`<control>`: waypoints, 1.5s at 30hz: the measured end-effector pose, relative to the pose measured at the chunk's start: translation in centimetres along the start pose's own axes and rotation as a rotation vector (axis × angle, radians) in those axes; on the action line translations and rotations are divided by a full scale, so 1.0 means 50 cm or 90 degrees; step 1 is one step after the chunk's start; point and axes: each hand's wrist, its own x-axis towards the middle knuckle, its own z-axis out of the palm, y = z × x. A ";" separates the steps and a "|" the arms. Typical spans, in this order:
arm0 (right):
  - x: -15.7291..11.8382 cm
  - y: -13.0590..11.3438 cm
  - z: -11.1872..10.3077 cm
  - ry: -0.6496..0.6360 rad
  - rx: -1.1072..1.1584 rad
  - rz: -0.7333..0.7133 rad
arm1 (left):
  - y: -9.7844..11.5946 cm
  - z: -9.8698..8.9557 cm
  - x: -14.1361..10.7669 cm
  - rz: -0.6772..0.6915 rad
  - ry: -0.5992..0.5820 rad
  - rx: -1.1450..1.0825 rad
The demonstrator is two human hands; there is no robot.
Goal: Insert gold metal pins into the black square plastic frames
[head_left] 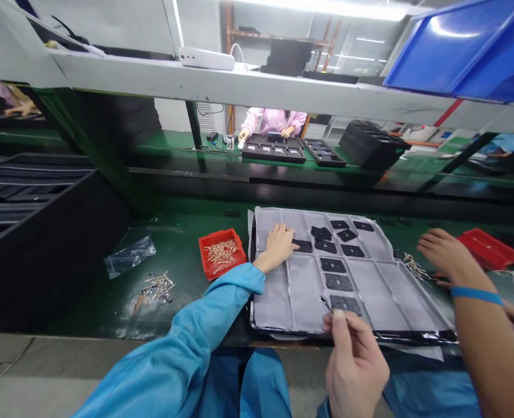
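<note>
My left hand (278, 248) reaches over a white compartment tray (272, 305), fingers closed at the edge of a flat black plate (303, 246). In front of the tray's near edge, my right hand (356, 363) pinches a small thin dark strip (325, 302) between thumb and fingers. Close beyond that strip lies a dark grey plate (346, 304) with small holes. Several similar plates, such as one black plate (332, 265), rest in the tray's middle and far compartments. Left of the tray, a red bin (201, 251) holds many small beige strips (222, 253).
A co-worker's hand (446, 252) is at the tray's right, near loose strips (415, 267) and another red bin (489, 248). A strip pile (158, 288) and plastic bag (130, 255) lie left, beside a large black box (52, 255). Overhead runs a white shelf (222, 81); another person (274, 121) works beyond.
</note>
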 end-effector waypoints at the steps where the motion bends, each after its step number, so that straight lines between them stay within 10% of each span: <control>1: 0.000 -0.002 0.004 -0.036 -0.005 0.017 | -0.002 -0.001 0.006 0.013 -0.014 0.006; 10: 0.010 0.021 0.015 -0.101 -0.009 0.121 | -0.034 -0.008 0.091 0.040 -0.055 -0.006; 22: 0.026 0.034 0.009 -0.076 0.000 0.126 | -0.014 -0.055 0.077 0.128 -0.002 -0.201; 28: 0.027 -0.045 0.018 -0.213 0.166 0.072 | -0.015 -0.172 -0.154 0.274 0.187 -0.324; 31: 0.005 -0.085 0.036 -0.374 0.213 0.038 | -0.017 -0.198 -0.302 0.446 0.441 -0.215; 34: -0.017 -0.103 0.065 -0.437 0.216 0.042 | -0.019 -0.200 -0.396 0.436 0.582 -0.107; 37: -0.034 -0.106 0.096 -0.407 0.203 0.016 | -0.026 -0.207 -0.445 0.319 0.502 -0.185; 43: -0.050 -0.112 0.130 -0.423 0.125 -0.102 | -0.033 -0.242 -0.491 -0.090 0.009 -0.879; 45: -0.052 -0.113 0.136 -0.450 0.120 -0.129 | -0.031 -0.246 -0.491 -0.148 -0.022 -0.972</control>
